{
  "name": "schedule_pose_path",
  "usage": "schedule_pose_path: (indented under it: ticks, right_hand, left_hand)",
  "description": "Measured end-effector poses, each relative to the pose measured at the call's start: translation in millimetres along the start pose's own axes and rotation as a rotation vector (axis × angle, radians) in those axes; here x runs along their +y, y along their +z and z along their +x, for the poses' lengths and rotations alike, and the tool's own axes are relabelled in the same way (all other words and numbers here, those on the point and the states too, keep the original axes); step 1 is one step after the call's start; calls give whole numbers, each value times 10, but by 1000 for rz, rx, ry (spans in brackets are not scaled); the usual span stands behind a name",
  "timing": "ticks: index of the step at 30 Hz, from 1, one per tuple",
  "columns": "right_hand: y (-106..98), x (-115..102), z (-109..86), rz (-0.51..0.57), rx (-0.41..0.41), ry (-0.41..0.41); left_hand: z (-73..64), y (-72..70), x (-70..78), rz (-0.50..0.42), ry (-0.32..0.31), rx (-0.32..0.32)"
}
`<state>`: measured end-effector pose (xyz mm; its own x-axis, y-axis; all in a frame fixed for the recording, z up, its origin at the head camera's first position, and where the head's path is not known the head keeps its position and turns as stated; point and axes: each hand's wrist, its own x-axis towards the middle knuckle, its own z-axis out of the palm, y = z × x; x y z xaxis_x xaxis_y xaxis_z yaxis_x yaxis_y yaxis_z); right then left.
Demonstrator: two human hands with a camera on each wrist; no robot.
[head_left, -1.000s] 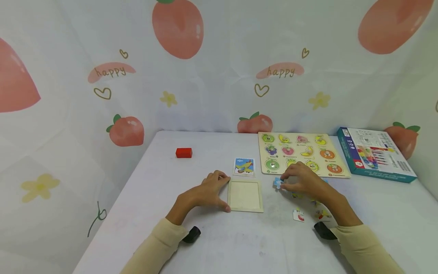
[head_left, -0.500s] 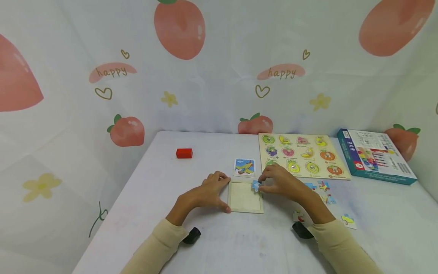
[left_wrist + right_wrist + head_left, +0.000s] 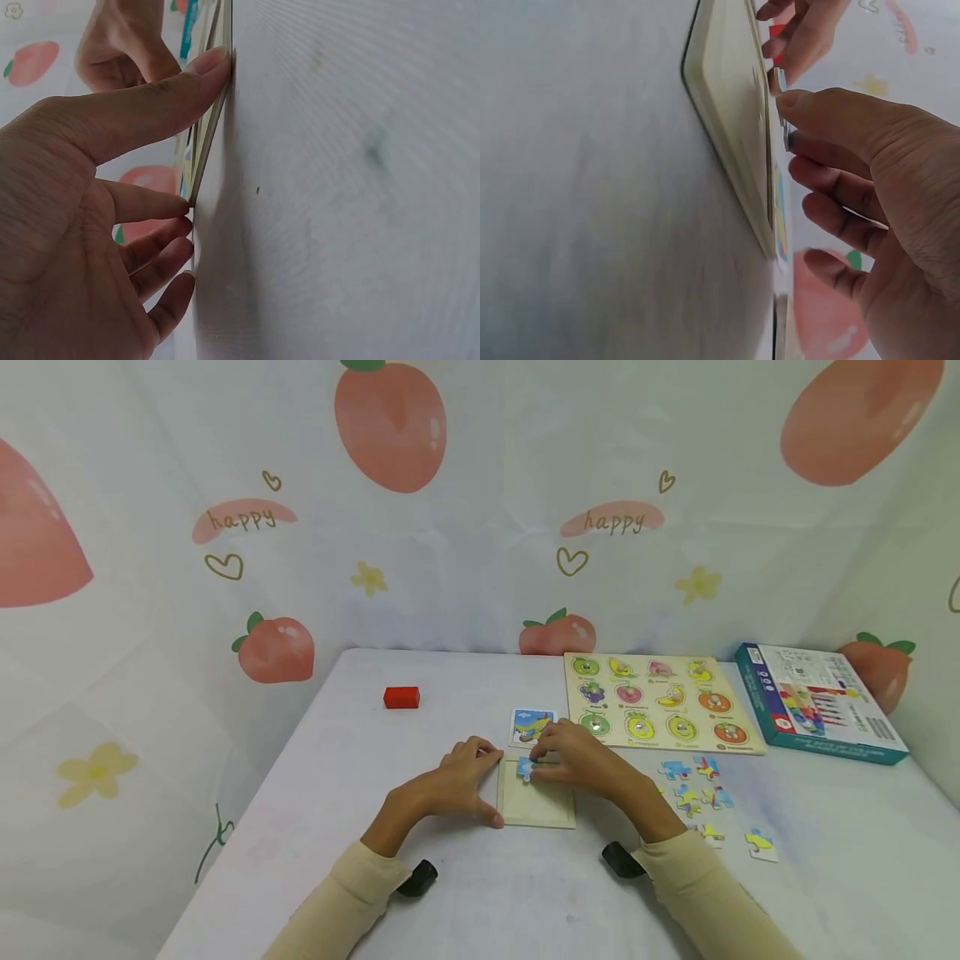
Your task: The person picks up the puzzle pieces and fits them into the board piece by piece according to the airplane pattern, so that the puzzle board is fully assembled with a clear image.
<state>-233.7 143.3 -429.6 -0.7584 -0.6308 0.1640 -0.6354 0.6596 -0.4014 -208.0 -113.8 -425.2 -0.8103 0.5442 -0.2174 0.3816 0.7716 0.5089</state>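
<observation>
My left hand (image 3: pixel 456 781) holds a square wooden puzzle tray (image 3: pixel 536 812) by its left side, thumb at the near corner and index finger at the far one. In the left wrist view, those fingertips touch the tray's rim (image 3: pixel 211 139). Between thumb and fingertips, my right hand (image 3: pixel 581 760) pinches a light blue jigsaw piece (image 3: pixel 524 768) over the tray's far left part. The right wrist view shows the piece (image 3: pixel 781 79) edge-on, just above the tray (image 3: pixel 727 97). Behind the tray lies a small airplane picture card (image 3: pixel 531 718), partly covered by the right fingers.
Several loose jigsaw pieces (image 3: pixel 686 793) lie right of the tray, some hidden by the right forearm. A fruit puzzle board (image 3: pixel 622 672) and a flat teal box (image 3: pixel 840 702) stand at the back right. A red block (image 3: pixel 402 697) sits at the back left.
My right hand has carried the blue jigsaw piece leftward from beside the loose pieces to over the tray. The left hand has stayed at the tray's left side.
</observation>
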Motion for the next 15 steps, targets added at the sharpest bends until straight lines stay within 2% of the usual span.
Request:
schedule_pose_path:
  ticks: [15]
  right_hand:
    - [102, -114, 142, -53, -18, -52]
  left_hand:
    - [-17, -6, 3, -13, -2, -2]
